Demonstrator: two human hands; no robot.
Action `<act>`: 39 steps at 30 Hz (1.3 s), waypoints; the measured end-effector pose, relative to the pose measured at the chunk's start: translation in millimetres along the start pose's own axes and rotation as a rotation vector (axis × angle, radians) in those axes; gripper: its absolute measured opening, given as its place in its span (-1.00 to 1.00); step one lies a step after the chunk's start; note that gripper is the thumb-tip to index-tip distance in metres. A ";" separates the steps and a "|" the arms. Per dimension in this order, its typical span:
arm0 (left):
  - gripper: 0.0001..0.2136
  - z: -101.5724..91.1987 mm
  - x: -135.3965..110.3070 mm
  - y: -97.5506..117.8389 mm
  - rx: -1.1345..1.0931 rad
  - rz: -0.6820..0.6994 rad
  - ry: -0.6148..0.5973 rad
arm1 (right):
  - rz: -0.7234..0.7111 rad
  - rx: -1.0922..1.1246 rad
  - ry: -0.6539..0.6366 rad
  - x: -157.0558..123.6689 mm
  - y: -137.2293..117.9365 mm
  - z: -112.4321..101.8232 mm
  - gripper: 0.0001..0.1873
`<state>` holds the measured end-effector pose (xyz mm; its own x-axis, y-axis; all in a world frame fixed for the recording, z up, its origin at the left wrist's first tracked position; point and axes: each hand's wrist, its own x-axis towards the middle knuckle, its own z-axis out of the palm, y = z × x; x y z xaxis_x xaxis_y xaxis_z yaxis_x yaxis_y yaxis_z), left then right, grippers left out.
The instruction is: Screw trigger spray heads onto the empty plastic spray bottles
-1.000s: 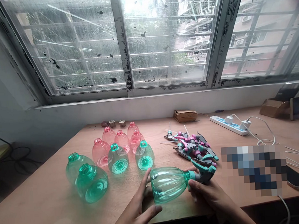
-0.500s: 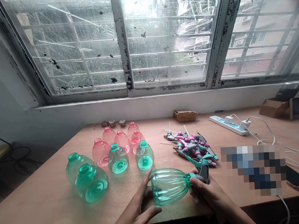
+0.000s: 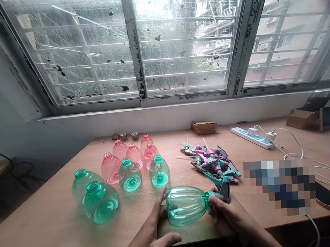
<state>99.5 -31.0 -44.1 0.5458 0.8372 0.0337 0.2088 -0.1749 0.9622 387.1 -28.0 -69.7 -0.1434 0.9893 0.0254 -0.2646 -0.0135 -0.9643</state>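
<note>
Bottle and sprayer meet at the window bench: a person's left hand [image 3: 150, 236] reaches in from the lower edge, palm turned inward. Its forefinger stretches along the far side of the base of a green bottle [image 3: 186, 205] and its thumb tucks under the near side, so the base is pinched between them. The right hand [image 3: 229, 216] enters from the lower right, knuckles up, its fingers curled tight around the collar of a trigger sprayer [image 3: 223, 192] at the bottle's neck.

The bottle lies on its side between the two hands, base left and neck right, low over the near part of the wooden table [image 3: 48, 225]. It is clear teal plastic, bulbous, with lengthwise ribs and a lobed base. The sprayer is grey with a teal collar.

Just beyond the right-hand grip lies a heap of loose sprayers [image 3: 211, 163] in pink, teal and grey, with thin dip tubes poking out. Left of the left-hand grip stand open-necked green bottles [image 3: 101, 202], with pink bottles [image 3: 135, 154] of the same round shape behind them. Far beyond the grip to the right, a white power strip [image 3: 252, 137] lies beneath a grimy barred window [image 3: 183, 45].
</note>
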 end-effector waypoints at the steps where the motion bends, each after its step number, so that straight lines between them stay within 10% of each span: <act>1: -0.02 0.1 -0.2 1.0 0.003 -0.003 0.008 | -0.004 -0.004 -0.001 0.2 -0.3 -0.1 -0.58; 39: -0.22 -1.2 0.7 0.8 -0.036 0.003 0.008 | -0.034 -0.007 0.014 1.2 1.4 -1.1 -0.58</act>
<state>99.1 -30.0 -43.0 0.5397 0.8410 0.0391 0.1775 -0.1590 0.9712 387.6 -26.6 -71.3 -0.1213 0.9911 0.0549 -0.2621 0.0213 -0.9648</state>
